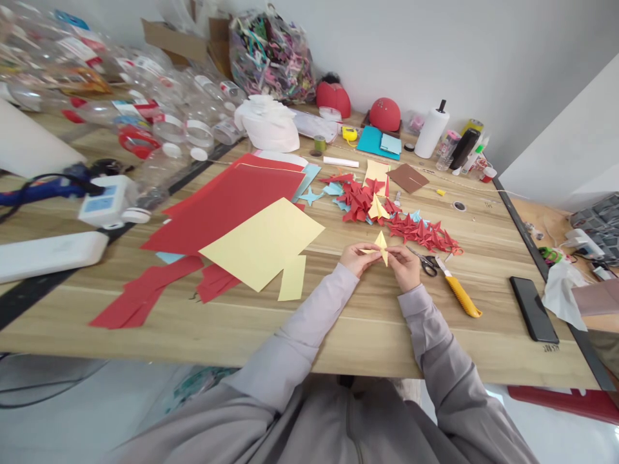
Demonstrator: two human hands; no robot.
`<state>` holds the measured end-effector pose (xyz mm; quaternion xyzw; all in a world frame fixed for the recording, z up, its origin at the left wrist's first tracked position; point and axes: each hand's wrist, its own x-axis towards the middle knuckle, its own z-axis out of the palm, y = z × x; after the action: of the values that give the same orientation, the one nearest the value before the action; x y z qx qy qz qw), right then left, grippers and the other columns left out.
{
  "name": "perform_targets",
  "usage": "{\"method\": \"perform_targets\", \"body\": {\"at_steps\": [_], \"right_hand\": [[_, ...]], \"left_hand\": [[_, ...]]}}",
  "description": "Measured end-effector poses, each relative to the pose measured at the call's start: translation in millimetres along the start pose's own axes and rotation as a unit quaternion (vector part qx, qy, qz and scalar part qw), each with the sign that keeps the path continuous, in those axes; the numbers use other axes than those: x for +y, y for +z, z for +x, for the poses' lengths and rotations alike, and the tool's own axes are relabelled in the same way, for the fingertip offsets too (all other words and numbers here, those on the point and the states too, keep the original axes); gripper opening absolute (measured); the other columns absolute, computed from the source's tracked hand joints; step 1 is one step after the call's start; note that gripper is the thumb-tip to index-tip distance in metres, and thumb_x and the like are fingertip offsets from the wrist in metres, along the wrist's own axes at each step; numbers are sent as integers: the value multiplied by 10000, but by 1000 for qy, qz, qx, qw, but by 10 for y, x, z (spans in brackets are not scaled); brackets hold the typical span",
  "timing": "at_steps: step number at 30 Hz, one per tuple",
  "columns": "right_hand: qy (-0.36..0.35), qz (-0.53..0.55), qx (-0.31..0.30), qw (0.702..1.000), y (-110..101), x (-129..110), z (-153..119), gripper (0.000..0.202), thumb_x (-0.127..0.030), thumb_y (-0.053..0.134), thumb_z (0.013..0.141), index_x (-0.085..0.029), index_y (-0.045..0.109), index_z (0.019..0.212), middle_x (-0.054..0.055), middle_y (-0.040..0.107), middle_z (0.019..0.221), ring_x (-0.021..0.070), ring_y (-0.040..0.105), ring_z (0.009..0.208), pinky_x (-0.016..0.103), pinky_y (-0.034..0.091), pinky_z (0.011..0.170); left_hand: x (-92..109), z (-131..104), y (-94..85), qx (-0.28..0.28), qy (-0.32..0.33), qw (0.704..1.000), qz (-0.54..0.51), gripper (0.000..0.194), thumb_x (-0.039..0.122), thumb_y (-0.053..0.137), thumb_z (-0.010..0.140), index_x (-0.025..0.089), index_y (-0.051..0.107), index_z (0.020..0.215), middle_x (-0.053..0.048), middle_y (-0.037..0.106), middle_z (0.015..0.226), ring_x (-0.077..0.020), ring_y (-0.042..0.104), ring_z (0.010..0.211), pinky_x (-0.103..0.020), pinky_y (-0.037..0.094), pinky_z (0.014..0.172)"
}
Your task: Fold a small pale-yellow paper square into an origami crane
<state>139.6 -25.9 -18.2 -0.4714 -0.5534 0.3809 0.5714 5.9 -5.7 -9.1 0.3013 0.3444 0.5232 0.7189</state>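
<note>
Both of my hands hold a small folded yellow paper star (382, 242) above the wooden table. My left hand (358, 259) pinches its left side, and my right hand (404, 263) pinches its right side. Just beyond them lies a pile of red folded stars (360, 201) with a yellow star (378, 207) on top. More red stars (425, 233) stretch to the right. A large yellow sheet (264, 241) and a small yellow strip (292, 278) lie left of my hands. Scissors (428, 265) and a yellow-handled cutter (463, 296) rest on the right.
Red sheets (232, 203) and red strips (140, 296) cover the left-centre. Plastic bottles (169, 129) crowd the back left, beside a white device (107, 201). A black phone (534, 309) lies near the right edge. A white roll (432, 133) stands at the back.
</note>
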Motion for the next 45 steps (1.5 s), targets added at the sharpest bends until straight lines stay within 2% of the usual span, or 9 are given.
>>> {"method": "perform_targets", "body": {"at_steps": [4,9,17,26,32,39,45], "right_hand": [[-41,-52,1,998,-13,-24,-14,161,-244,591,728,-245,673,866,34,595,861,143,564,688,283,469,592],[-67,-99,7,993,-15,-14,-16,172,-228,579,738,-240,669,884,35,587,869,128,562,666,267,470,566],[-41,-16,25,999,-2,52,1,121,-263,639,708,-212,673,813,28,617,779,151,599,700,298,510,646],[65,99,50,992,8,-1,8,141,-258,699,621,-191,657,737,12,666,708,146,614,616,264,491,542],[55,102,43,992,13,-16,15,125,-234,701,620,-195,667,734,2,659,681,121,588,568,237,458,501],[62,120,35,990,12,-19,3,136,-241,709,618,-201,662,740,2,655,675,125,576,576,237,435,491],[27,94,5,995,10,-9,-9,172,-266,690,652,-226,676,818,9,642,730,133,572,610,273,468,553]], "left_hand": [[-34,24,-39,25,42,995,90,349,280,824,402,128,697,689,-44,686,693,-140,622,613,-307,504,711],[-11,13,-46,29,66,987,141,354,311,811,432,132,707,719,-63,700,760,-164,636,664,-321,505,735],[7,-4,-47,8,59,988,143,387,319,804,449,126,708,770,-75,704,813,-177,644,701,-337,500,770],[5,4,-62,-20,70,984,162,407,286,810,427,132,719,792,-94,685,960,-174,643,721,-324,504,754],[26,-19,-33,-4,81,982,172,356,303,805,443,128,718,740,-92,698,874,-196,639,775,-320,500,758],[29,-33,-22,2,86,981,173,355,293,810,434,133,712,736,-84,698,868,-201,641,781,-330,501,765],[22,-14,-43,9,89,980,177,354,282,811,428,136,715,736,-91,697,876,-221,634,854,-351,480,834]]}}
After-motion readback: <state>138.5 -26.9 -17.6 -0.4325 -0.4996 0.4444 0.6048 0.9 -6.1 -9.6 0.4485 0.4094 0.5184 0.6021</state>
